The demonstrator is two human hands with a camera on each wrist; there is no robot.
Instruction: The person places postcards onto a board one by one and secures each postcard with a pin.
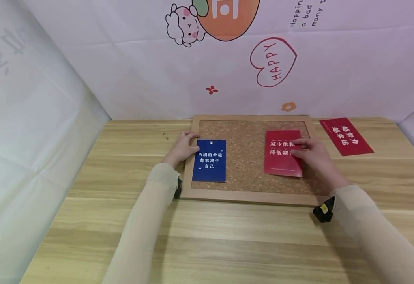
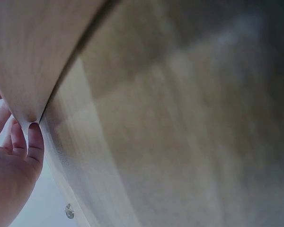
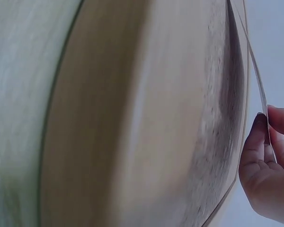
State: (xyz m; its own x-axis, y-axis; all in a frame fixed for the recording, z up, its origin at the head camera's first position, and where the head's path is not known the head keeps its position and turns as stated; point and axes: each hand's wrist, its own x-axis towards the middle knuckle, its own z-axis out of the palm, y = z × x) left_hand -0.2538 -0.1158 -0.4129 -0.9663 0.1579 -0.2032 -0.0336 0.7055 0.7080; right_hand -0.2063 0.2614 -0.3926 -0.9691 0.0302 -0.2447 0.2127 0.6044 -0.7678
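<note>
A wood-framed corkboard point(image 1: 247, 157) lies on the table. A blue card point(image 1: 209, 167) with white writing and a pin near its top lies on its left part. At the board's left edge, my left hand point(image 1: 181, 149) grips the frame, the thumb over it beside the blue card; in the left wrist view the fingertips point(image 2: 35, 135) meet the frame's side. My right hand point(image 1: 315, 156) pinches a red card point(image 1: 281, 161) by its right edge over the right part of the cork. The right wrist view shows this card edge-on between thumb and fingers point(image 3: 255, 137), raised off the cork.
Another red card point(image 1: 347, 136) lies on the wooden table point(image 1: 228, 236) right of the board. A few small pins point(image 1: 165, 136) sit on the table to the left. White printed sheeting point(image 1: 139, 79) stands behind and at both sides.
</note>
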